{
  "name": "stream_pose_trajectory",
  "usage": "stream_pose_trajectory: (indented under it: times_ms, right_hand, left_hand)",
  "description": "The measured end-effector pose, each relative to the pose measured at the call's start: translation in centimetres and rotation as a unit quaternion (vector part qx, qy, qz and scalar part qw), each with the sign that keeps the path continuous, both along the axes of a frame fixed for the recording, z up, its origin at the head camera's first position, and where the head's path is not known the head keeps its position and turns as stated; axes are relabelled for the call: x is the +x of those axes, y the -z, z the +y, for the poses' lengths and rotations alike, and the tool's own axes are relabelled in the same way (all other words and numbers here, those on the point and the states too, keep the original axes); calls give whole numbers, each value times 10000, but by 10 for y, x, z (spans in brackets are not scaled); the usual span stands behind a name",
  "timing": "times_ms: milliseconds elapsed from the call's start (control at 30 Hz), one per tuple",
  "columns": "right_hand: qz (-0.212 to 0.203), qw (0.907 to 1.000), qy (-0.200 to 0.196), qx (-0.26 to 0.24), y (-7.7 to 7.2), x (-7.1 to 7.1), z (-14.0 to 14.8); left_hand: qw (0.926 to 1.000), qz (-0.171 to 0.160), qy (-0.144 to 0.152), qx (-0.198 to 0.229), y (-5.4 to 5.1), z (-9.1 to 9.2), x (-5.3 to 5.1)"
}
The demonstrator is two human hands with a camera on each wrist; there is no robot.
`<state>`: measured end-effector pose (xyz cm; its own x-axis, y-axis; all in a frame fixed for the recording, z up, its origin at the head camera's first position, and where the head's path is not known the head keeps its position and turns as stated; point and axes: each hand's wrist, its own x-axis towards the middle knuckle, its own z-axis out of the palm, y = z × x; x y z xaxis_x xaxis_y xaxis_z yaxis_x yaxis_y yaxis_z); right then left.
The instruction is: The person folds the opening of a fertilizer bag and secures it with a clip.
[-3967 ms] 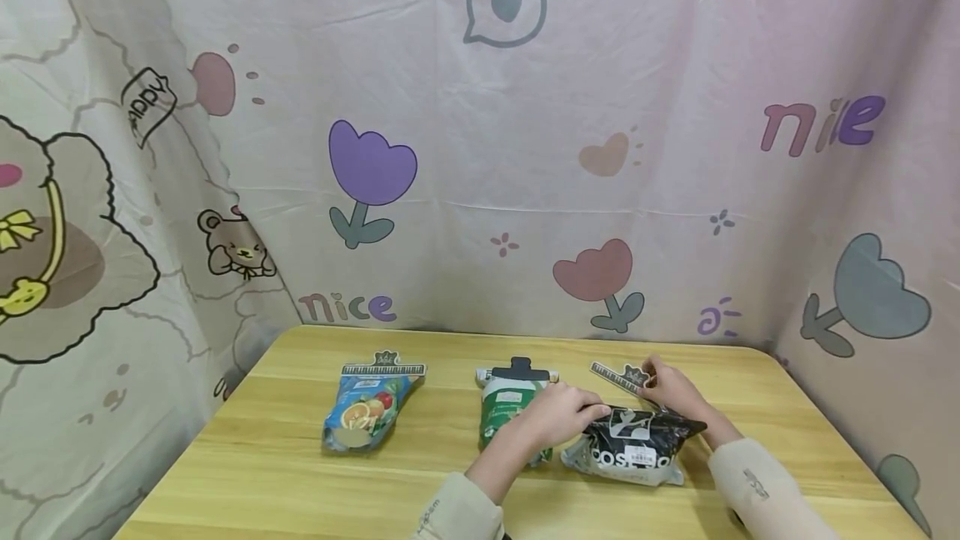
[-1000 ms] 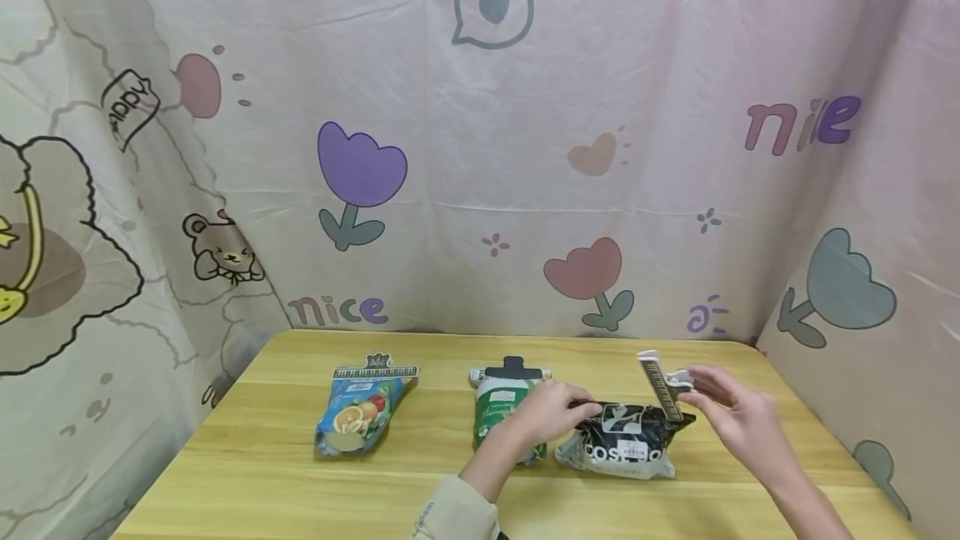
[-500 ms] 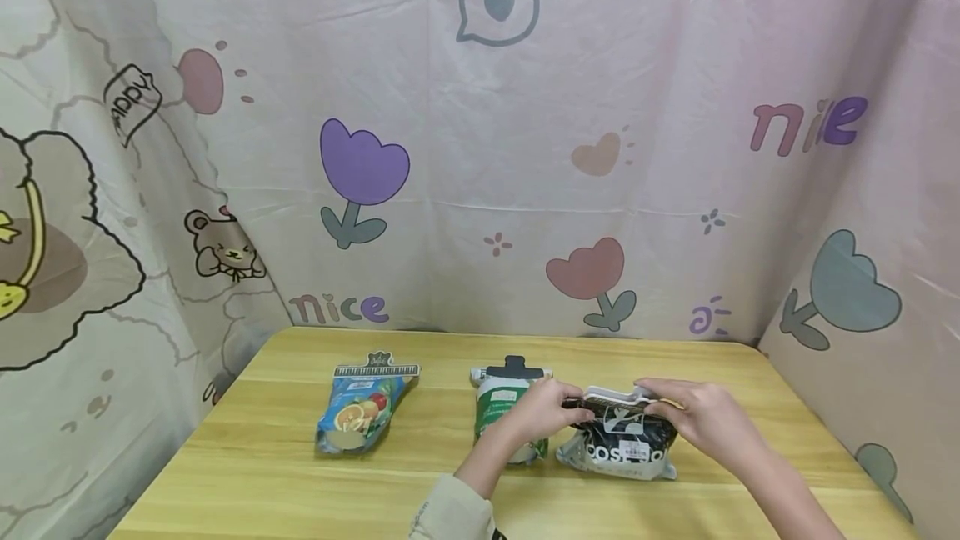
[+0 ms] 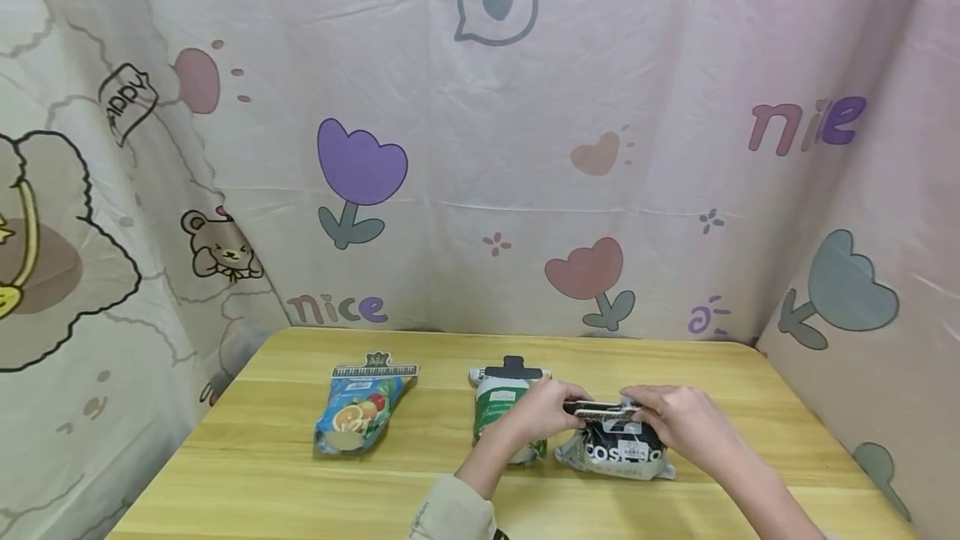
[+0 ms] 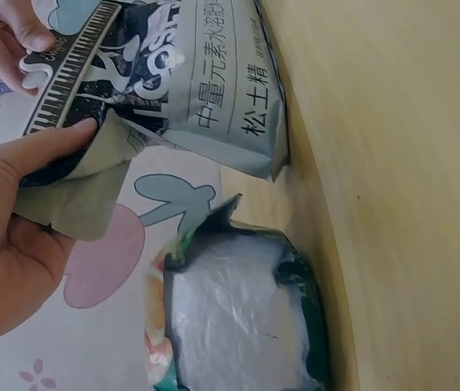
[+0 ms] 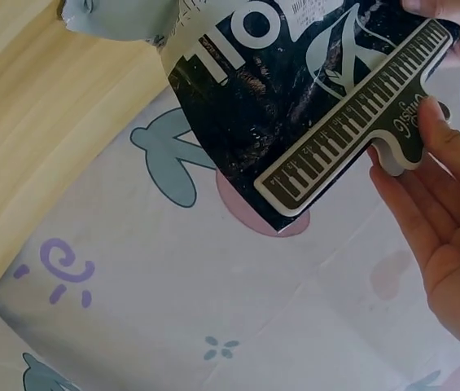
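A black and white bag (image 4: 621, 452) with large white letters stands on the table at the right. My left hand (image 4: 542, 408) pinches its top left corner; in the left wrist view the thumb lies on the folded top of the bag. My right hand (image 4: 686, 422) pinches the handles of a clip (image 6: 352, 122) with a piano-key pattern. The clip's long bar lies along the bag's top edge, on the bag's front in the right wrist view. Whether the clip's jaws are fully closed on the bag cannot be told. The right fingers (image 6: 429, 195) reach behind the handle.
Left of the black bag stands a green bag (image 4: 495, 402) with a black clip (image 4: 514, 368) on top, partly behind my left arm. Farther left lies a blue bag (image 4: 352, 417) with fruit pictures and a piano-key clip (image 4: 375, 370). A printed curtain (image 4: 480, 148) hangs behind the table.
My right hand has picked the piano-key clip up from the table behind the bag and brought it leftward onto the bag's top edge. The left hand has stayed at the bag's corner.
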<state>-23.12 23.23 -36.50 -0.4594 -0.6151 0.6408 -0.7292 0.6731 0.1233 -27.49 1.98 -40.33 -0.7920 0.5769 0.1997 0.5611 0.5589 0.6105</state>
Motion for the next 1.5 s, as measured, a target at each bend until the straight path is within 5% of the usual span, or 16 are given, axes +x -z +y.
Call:
stream_pose_trajectory:
  times_ms: [100,200,333,433,500,633,733,833,900,1000,1200,1500]
  right_hand:
    - [-333,9992,141,-154,2,2,0]
    - [-1180,9909,303,-576,4,6,8]
    - [-2244,9633,530,-1372,8,8,30]
    - [-2938,9328,739,-1951,14,8,49]
    - [-3657,8955,948,-2352,23,7,58]
    - [-5108,7907,938,-3241,44,5,64]
    - [-5737,7179,511,-3910,58,-1,60]
    - [-6010,6714,188,-4333,68,-8,55]
    - [-6090,6536,-8,-4493,74,-13,51]
    - [-6105,6535,-79,-4474,81,-21,47]
    - [-5671,6800,644,-4603,77,-18,29]
    - [-5486,6831,927,-4731,71,-19,28]
  left_hand:
    - [9999,41,-90,42,-1,0,1]
    - [9998,72,-136,131,1,1,1]
    - [9991,104,-274,306,4,-1,1]
    - [9979,236,-437,405,5,-2,1]
    - [9972,368,-534,379,6,-3,1]
    - [9957,441,-731,362,7,-2,1]
    - [9936,423,-963,422,8,0,2]
    - [9904,473,-1153,590,10,2,3]
    - [9885,501,-1253,686,11,3,4]
    - [9860,438,-1355,868,11,3,5]
    - [9770,147,-1720,1250,12,4,8]
    - [9457,-130,-2406,2181,18,14,13]
